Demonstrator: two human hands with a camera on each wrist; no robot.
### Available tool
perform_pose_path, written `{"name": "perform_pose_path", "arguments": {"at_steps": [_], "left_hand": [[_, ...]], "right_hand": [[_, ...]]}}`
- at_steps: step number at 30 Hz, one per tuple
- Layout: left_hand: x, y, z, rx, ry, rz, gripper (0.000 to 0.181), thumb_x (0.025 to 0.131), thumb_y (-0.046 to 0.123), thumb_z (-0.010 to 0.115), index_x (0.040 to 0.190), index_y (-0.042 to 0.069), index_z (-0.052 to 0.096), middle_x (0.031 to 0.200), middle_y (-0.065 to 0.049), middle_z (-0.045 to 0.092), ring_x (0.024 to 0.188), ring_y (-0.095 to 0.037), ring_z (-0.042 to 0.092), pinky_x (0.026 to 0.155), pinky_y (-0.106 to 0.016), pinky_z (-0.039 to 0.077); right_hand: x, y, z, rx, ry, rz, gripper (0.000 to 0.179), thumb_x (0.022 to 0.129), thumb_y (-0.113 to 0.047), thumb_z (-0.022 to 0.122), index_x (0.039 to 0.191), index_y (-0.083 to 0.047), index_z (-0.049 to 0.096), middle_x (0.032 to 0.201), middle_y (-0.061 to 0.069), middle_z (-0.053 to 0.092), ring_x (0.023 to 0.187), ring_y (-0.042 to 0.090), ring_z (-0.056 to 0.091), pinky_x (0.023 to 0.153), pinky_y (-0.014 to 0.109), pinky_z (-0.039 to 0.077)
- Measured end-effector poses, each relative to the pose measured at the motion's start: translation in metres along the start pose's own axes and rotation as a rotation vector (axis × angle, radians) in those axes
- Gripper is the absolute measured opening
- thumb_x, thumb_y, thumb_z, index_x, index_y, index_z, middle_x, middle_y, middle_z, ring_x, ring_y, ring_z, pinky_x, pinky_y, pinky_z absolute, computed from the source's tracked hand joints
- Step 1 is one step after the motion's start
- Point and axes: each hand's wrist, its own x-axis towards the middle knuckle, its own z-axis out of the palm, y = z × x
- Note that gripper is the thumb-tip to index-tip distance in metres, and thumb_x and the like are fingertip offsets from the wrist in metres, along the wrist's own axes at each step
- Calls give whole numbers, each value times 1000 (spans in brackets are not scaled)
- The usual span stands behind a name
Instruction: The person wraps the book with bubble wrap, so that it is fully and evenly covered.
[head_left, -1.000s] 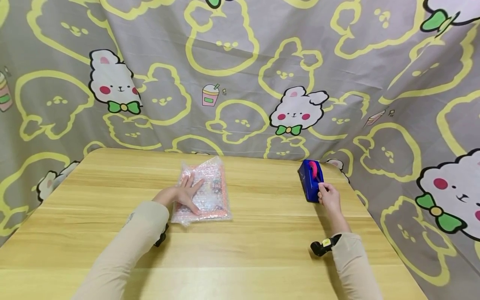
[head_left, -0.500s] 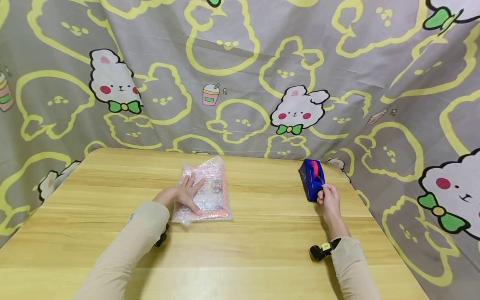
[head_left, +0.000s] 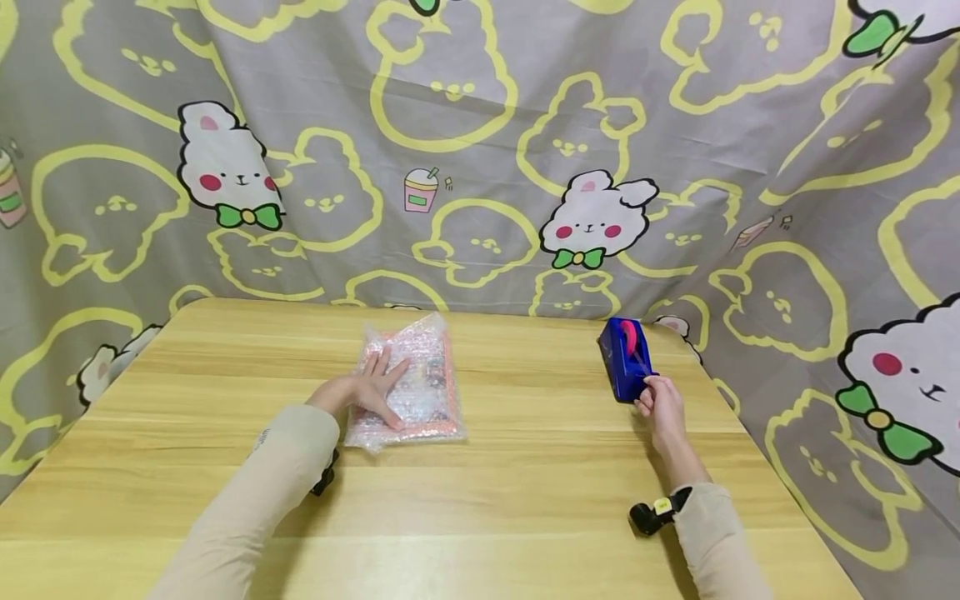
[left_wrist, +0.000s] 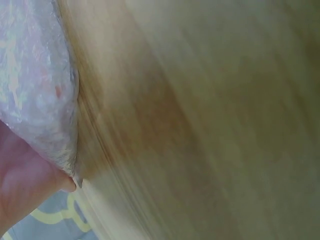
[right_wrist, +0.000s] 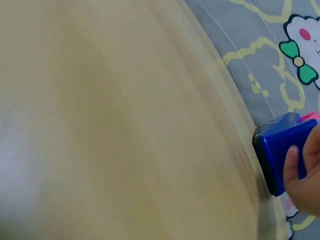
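Note:
Under my left hand [head_left: 371,393] lies a flat package [head_left: 429,387] in clear bubble wrap, with an orange-edged printed item showing through. The fingers are spread and rest on its left part. In the left wrist view, the bubble wrap [left_wrist: 37,75] bulges beside the hand [left_wrist: 27,175]. A blue tape dispenser [head_left: 621,367] with a pink core stands at the right of the table. At its near end my right hand [head_left: 663,408] pinches the end of the tape [head_left: 642,365], a thin strip running from the roll. The right wrist view shows the dispenser [right_wrist: 282,155] partly behind the hand [right_wrist: 305,182].
Both things are on a light wood-grain table [head_left: 480,508] with rounded far corners. A grey patterned curtain [head_left: 480,167] hangs close behind it and along its sides. The dispenser stands near the right edge.
My right hand has drawn back slightly toward me and to the right, and the strip between roll and fingers looks longer. The left hand and the package stay in place.

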Motion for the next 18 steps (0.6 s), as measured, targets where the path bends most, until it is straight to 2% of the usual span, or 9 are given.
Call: {"name": "perform_pose_path", "arguments": {"at_steps": [6, 13, 18], "left_hand": [[-1, -1, -1, -3, 5, 7, 123, 65, 48, 76, 146, 12, -9, 141, -25, -33, 129, -43, -28, 100, -66, -10], [-2, -1, -1, -6, 1, -1, 122, 65, 49, 75, 146, 12, -8, 141, -25, -33, 129, -43, -27, 100, -65, -11], [-1, 0, -1, -7, 0, 1, 123, 65, 49, 76, 146, 12, -9, 141, -25, -33, 129, -43, -28, 100, -66, -10]], "right_hand": [[-1, 3, -8, -252, -12, 41, 9, 94, -10, 43, 87, -9, 49, 53, -8, 38, 46, 0, 33, 41, 10, 29], [2, 6, -7, -351, -85, 14, 12, 97, -18, 38, 89, -11, 37, 58, -8, 38, 50, 2, 38, 47, 12, 34], [4, 10, -7, -323, -126, -31, 19, 97, -23, 42, 84, -13, 31, 60, -8, 39, 53, 1, 40, 50, 13, 38]]}}
